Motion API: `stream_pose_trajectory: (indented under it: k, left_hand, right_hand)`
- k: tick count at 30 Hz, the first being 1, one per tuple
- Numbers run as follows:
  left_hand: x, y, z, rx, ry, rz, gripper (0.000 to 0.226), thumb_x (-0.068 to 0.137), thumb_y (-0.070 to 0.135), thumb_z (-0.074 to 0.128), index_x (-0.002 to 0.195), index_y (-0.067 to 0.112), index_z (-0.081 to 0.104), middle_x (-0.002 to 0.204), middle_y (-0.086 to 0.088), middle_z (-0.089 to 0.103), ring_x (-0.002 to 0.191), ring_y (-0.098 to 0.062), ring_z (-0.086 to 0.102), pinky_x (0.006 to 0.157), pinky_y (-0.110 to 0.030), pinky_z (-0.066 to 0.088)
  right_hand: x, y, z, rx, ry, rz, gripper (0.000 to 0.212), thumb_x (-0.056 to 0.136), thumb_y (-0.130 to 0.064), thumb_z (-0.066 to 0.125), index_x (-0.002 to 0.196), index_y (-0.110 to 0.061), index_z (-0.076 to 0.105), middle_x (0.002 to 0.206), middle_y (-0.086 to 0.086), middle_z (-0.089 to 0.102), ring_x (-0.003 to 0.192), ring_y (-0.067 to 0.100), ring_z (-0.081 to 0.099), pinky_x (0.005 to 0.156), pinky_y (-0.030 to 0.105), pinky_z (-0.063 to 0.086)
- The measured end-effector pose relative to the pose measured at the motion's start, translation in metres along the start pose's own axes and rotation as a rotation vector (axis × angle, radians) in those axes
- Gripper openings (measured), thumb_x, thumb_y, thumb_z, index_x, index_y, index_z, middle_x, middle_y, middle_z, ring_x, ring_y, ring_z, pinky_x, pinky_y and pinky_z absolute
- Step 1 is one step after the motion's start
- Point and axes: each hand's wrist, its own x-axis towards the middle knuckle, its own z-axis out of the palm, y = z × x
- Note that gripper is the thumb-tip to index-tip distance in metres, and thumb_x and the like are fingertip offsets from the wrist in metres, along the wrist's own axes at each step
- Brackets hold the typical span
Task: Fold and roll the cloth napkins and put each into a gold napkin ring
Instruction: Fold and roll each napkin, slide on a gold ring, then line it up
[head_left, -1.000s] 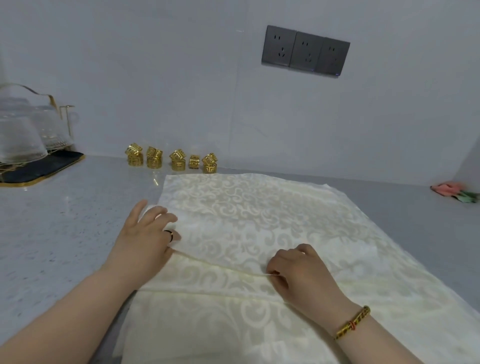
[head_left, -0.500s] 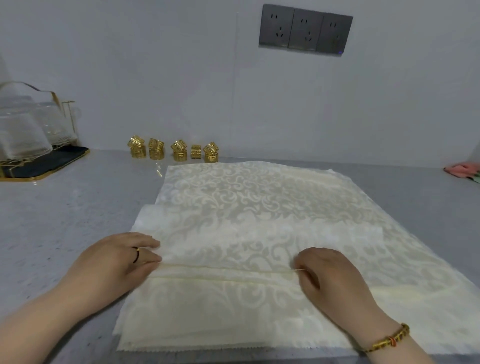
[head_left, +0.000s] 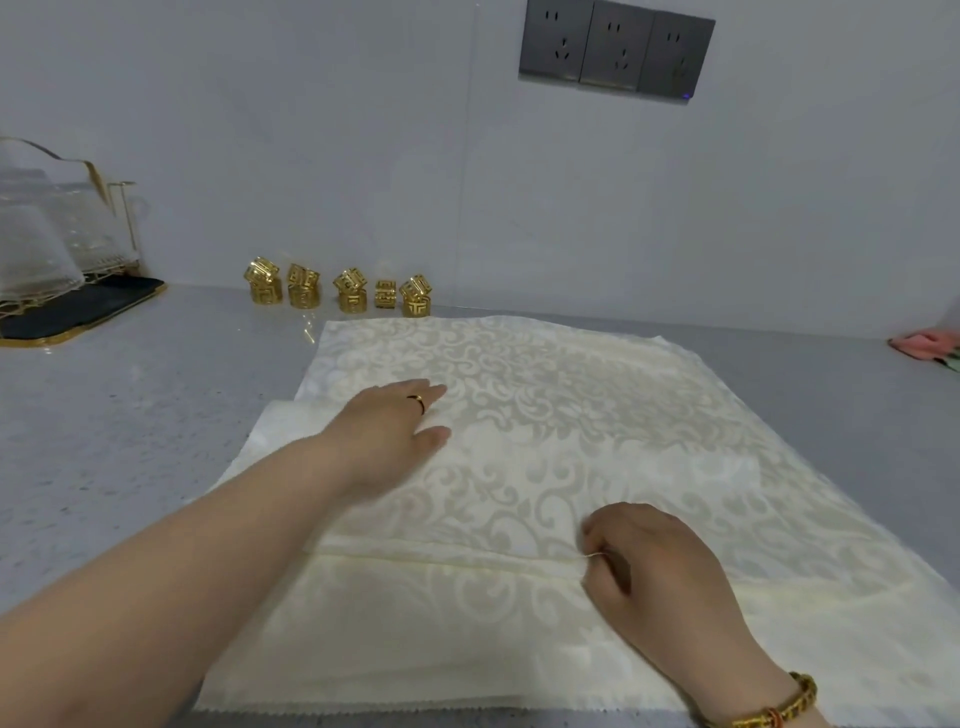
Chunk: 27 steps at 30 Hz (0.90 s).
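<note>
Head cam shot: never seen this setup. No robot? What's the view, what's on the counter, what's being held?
No robot here: a person works with bare hands, and one camera worn on the head looks forward and down at them. The left hand lies flat, fingers straight, on a cream napkin spread on the grey counter. The right hand pinches the napkin's folded edge nearer the camera. Gold napkin rings stand in a row by the wall. Off to the left is a rack of glasses; wall sockets sit above.
</note>
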Motion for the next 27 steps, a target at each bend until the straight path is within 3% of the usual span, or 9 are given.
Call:
stream_pose_trajectory:
  k: [4,7,9,10,11,14,17,20,27]
  left_hand:
    - [0.013,0.004,0.022,0.066,-0.193,-0.121,0.061,0.097,0.047,0.021,0.147,0.015,0.005,0.156,-0.004,0.003,0.143,-0.019,0.002,0.115,-0.032,0.004]
    - [0.010,0.006,0.029,0.052,-0.175,-0.144,0.062,0.097,0.048,0.017,0.147,0.017,0.001,0.156,-0.003,-0.005,0.143,-0.017,-0.007,0.114,-0.033,-0.005]
    - [0.007,0.006,0.031,0.064,-0.142,-0.155,0.059,0.098,0.046,0.015,0.147,0.018,0.000,0.156,-0.002,-0.006,0.143,-0.015,-0.008,0.114,-0.034,-0.007]
    - [0.007,0.006,0.032,0.071,-0.125,-0.160,0.058,0.098,0.045,0.014,0.147,0.018,0.001,0.156,-0.002,-0.006,0.143,-0.015,-0.008,0.114,-0.034,-0.007]
    - [0.006,0.006,0.033,0.071,-0.109,-0.166,0.056,0.098,0.043,0.014,0.147,0.019,0.001,0.156,-0.002,-0.006,0.143,-0.015,-0.008,0.115,-0.034,-0.007]
    - [0.005,0.006,0.033,0.050,-0.068,-0.191,0.053,0.099,0.037,0.015,0.148,0.020,0.002,0.156,-0.002,-0.004,0.143,-0.015,-0.007,0.115,-0.035,-0.006]
    - [0.002,0.005,0.033,0.020,-0.058,-0.226,0.052,0.099,0.035,0.016,0.148,0.020,0.003,0.156,-0.003,-0.002,0.143,-0.015,-0.005,0.115,-0.033,-0.005]
    - [0.003,0.005,0.032,0.009,-0.056,-0.233,0.052,0.099,0.034,0.016,0.147,0.020,0.002,0.156,-0.003,-0.002,0.143,-0.016,-0.005,0.114,-0.032,-0.005]
    - [-0.003,-0.024,0.023,0.017,-0.076,-0.286,0.054,0.099,0.039,0.015,0.148,0.019,0.003,0.156,-0.003,-0.002,0.143,-0.017,-0.004,0.114,-0.033,-0.002]
  right_hand:
    - [-0.001,-0.004,-0.006,0.001,-0.067,0.020,0.015,0.065,-0.030,0.043,0.057,-0.023,0.053,0.059,-0.014,0.056,0.056,0.005,0.047,0.048,0.012,0.031]
    - [0.004,-0.013,-0.011,-0.066,-0.092,0.079,0.037,0.076,-0.057,0.041,0.057,-0.027,0.053,0.055,-0.015,0.053,0.051,0.003,0.049,0.050,0.004,0.020]
    - [0.023,-0.031,-0.017,-0.148,-0.156,0.077,0.042,0.086,-0.058,0.034,0.075,-0.028,0.061,0.073,-0.013,0.061,0.068,0.008,0.060,0.051,0.014,0.032]
    - [0.036,-0.037,-0.017,-0.123,-0.181,0.063,0.037,0.090,-0.052,0.035,0.095,-0.026,0.061,0.094,-0.010,0.062,0.089,0.011,0.060,0.064,0.024,0.042]
    - [0.048,-0.040,-0.013,-0.036,-0.248,0.088,0.036,0.093,-0.045,0.036,0.114,-0.024,0.055,0.116,-0.006,0.057,0.109,0.014,0.052,0.083,0.029,0.041]
    - [0.088,-0.051,0.016,0.079,-0.397,0.167,0.043,0.098,-0.032,0.032,0.138,-0.017,0.034,0.148,0.002,0.029,0.136,0.018,0.025,0.108,0.028,0.020]
    - [0.099,-0.051,0.049,0.014,-0.565,0.242,0.049,0.099,-0.036,0.025,0.142,-0.014,0.023,0.154,0.009,0.014,0.142,0.022,0.010,0.115,0.040,0.006]
    - [0.095,-0.042,0.057,-0.025,-0.658,0.247,0.057,0.097,-0.045,0.022,0.147,-0.019,0.009,0.156,0.005,-0.002,0.143,0.020,-0.005,0.115,0.041,-0.005]
    - [0.083,0.016,0.026,-0.129,-0.660,0.438,0.064,0.094,-0.054,0.021,0.147,-0.022,0.006,0.156,0.003,-0.002,0.144,0.018,-0.002,0.115,0.036,0.000]
